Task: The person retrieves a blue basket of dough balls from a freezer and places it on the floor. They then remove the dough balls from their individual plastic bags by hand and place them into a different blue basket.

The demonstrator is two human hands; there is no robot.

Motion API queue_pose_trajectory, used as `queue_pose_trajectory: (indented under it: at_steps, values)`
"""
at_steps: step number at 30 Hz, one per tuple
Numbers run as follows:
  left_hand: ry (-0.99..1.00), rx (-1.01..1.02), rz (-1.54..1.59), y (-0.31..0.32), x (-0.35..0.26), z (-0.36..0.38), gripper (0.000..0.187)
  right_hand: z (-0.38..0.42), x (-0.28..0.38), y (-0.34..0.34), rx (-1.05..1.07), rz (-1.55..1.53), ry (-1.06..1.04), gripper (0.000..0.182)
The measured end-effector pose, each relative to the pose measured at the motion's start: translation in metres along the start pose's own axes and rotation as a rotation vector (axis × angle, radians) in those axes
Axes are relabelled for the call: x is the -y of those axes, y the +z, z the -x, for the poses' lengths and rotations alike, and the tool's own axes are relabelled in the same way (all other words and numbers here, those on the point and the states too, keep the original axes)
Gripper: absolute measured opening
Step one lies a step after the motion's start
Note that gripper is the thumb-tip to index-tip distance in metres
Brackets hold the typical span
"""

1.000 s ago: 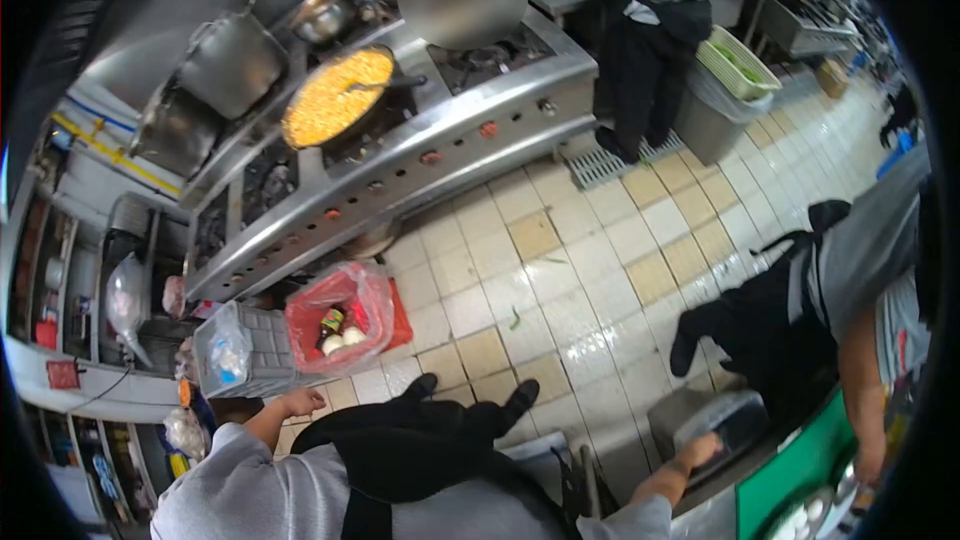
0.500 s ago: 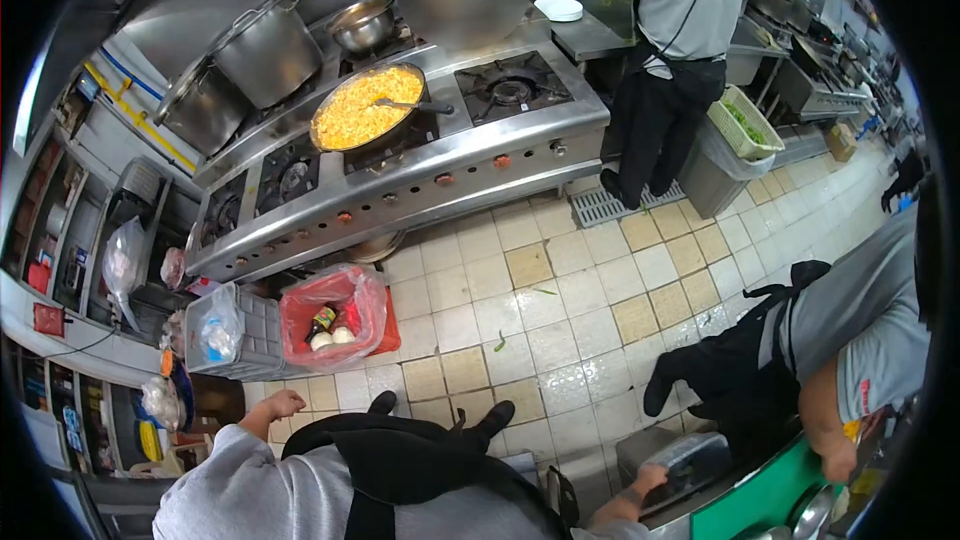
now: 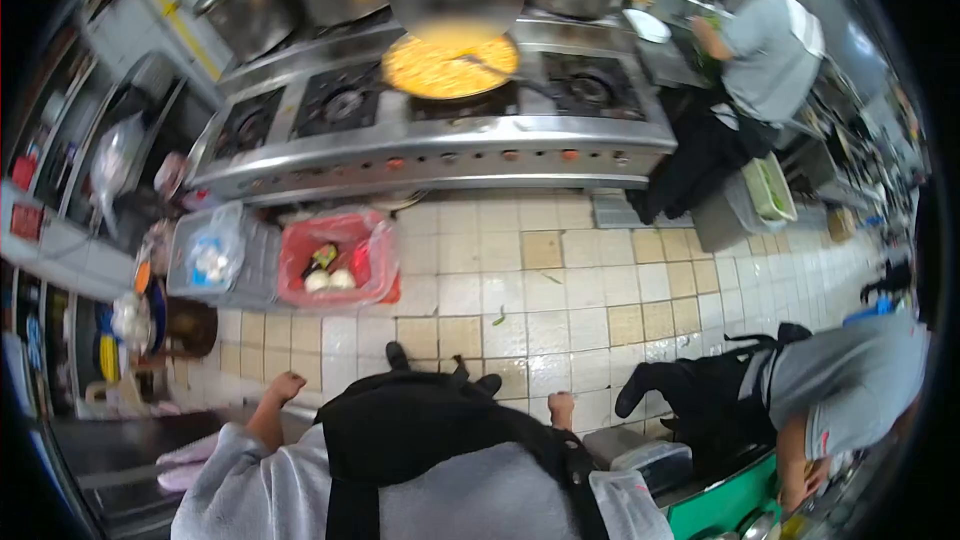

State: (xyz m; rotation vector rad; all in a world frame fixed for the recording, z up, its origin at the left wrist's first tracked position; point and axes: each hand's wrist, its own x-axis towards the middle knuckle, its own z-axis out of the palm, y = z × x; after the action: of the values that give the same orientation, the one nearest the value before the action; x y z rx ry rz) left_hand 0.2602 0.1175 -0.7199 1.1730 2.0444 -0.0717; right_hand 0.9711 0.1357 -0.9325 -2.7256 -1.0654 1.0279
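Note:
My left hand (image 3: 289, 386) hangs out to the left of the black apron (image 3: 420, 420), its fingers loosely bent with nothing seen in them. My right hand (image 3: 561, 408) is held in front of the apron's right side, above the tiled floor, closed like a fist; no object shows in it. Nearest to this hand is a grey bin-like container (image 3: 650, 462) beside the counter at the lower right. Ahead, on the stove (image 3: 430, 145), a large pan (image 3: 450, 65) holds yellow-orange chopped food with a metal utensil lying in it.
A red, plastic-lined crate (image 3: 340, 230) with a bottle and white round items stands beside a grey crate (image 3: 225, 255). One co-worker (image 3: 765, 50) stands at the far counter; another (image 3: 840, 380) bends over a green board (image 3: 725, 500). Green scraps lie on the tiles.
The view has turned, and the stove now lies more squarely ahead. My right hand has come away from the grey container towards my front. My left hand still hangs at the side.

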Motion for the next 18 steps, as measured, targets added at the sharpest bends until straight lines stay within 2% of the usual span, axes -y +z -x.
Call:
queue_pose_trajectory:
  at_steps: [1,2,3,4,5,6,8,9,10,12,15,17,18]
  values:
    - [0.148,0.001,-0.024,0.013,0.025,-0.005,0.042,-0.008,0.013,0.007,0.046,0.051,-0.059,0.038]
    - [0.001,0.078,0.009,0.013,0.025,0.005,0.045,-0.015,0.025,0.016,0.099,0.109,-0.129,0.038]
    - [0.195,0.130,-0.248,0.022,0.052,-0.006,0.048,-0.021,0.037,0.022,0.121,0.075,-0.120,0.037]
    - [0.056,0.123,-0.121,0.029,0.063,-0.005,0.050,-0.033,0.050,0.028,0.144,0.045,-0.116,0.036]
    - [0.137,0.008,-0.101,0.068,0.132,-0.035,0.051,-0.049,0.056,0.049,0.055,0.061,-0.160,0.035]
    - [0.084,0.026,-0.143,0.075,0.146,-0.037,0.049,-0.060,0.060,0.066,-0.035,0.071,-0.199,0.035]
    - [-0.216,-0.077,0.225,0.056,0.118,0.002,0.047,-0.069,0.090,0.067,-0.006,0.160,-0.369,0.032]
    - [-0.279,-0.100,0.261,0.050,0.108,0.012,0.046,-0.075,0.113,0.061,0.096,0.281,-0.490,0.029]
    - [-0.332,-0.128,0.293,0.050,0.108,0.018,0.045,-0.081,0.140,0.047,0.289,0.260,-0.409,0.027]
    - [-0.357,-0.085,0.383,0.048,0.105,0.026,0.046,-0.108,0.179,0.068,0.260,0.489,-0.798,0.026]
    - [-0.287,-0.053,0.434,0.047,0.121,0.030,0.044,-0.044,0.291,0.070,0.131,0.393,-0.613,0.026]
    - [-0.245,-0.004,0.391,0.045,0.147,0.024,0.042,-0.077,0.324,0.115,0.211,0.565,-0.941,0.024]
    - [-0.304,-0.083,0.465,0.041,0.157,0.026,0.041,-0.064,0.358,0.125,0.195,0.800,-1.161,0.024]
